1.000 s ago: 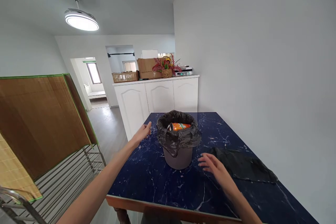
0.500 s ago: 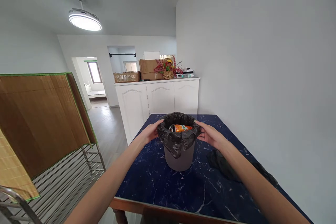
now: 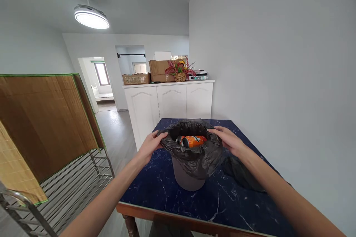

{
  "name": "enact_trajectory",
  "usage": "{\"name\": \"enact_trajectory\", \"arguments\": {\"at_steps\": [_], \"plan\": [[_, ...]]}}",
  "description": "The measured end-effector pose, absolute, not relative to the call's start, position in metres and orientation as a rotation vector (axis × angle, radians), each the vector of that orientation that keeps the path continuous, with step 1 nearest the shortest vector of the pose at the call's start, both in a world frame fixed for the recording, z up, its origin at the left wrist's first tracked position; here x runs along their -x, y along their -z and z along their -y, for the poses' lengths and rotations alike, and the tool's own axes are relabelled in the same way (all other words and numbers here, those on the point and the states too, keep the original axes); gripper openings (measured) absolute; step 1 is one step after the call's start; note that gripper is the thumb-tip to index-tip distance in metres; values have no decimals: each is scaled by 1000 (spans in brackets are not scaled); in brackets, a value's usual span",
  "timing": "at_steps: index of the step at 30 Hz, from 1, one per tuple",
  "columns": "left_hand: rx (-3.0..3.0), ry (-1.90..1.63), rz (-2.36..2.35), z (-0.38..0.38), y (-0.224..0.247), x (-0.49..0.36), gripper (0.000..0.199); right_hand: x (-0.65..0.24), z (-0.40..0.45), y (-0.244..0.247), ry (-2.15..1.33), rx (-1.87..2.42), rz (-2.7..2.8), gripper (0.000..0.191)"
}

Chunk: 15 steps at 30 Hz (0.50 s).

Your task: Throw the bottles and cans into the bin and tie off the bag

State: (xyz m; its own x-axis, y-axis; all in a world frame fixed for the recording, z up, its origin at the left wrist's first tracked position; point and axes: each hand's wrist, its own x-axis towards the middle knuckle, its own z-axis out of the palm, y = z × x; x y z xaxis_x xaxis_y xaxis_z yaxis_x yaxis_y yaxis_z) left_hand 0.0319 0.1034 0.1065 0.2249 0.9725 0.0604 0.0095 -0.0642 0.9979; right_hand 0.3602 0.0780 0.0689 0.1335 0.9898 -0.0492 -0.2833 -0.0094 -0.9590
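Observation:
A grey bin (image 3: 187,177) stands upright on the dark blue marble-patterned table (image 3: 178,205). Over its mouth hangs a black bag (image 3: 198,159), its rim spread wide. Orange cans (image 3: 194,141) lie inside the bag. The bag's left rim is pinched between the thumb and fingers of my left hand (image 3: 151,143). On the opposite side, my right hand (image 3: 228,139) grips the right rim, thumb on top and some fingers hidden behind the plastic.
Another black bag (image 3: 240,174) lies on the table near my right forearm. A wall rises along the right. Behind the table is a white cabinet (image 3: 172,100) with boxes and a flower basket (image 3: 180,76). A metal rack (image 3: 83,177) stands left.
Both hands have closed on the bag's rim and pulled it outward. The rim is looser and wider, the plastic hangs further down the bin, and the cans show more.

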Motion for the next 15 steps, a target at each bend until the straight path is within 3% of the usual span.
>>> {"name": "enact_trajectory", "arguments": {"at_steps": [10,15], "plan": [[-1255,-1332,-775,-120,-159,-66,23,-378,-95,-138,-1167,939,916,19],[-1178,-1365,-704,-122,-171,-85,19,-375,-108,-150,-1189,881,901,21]]}}
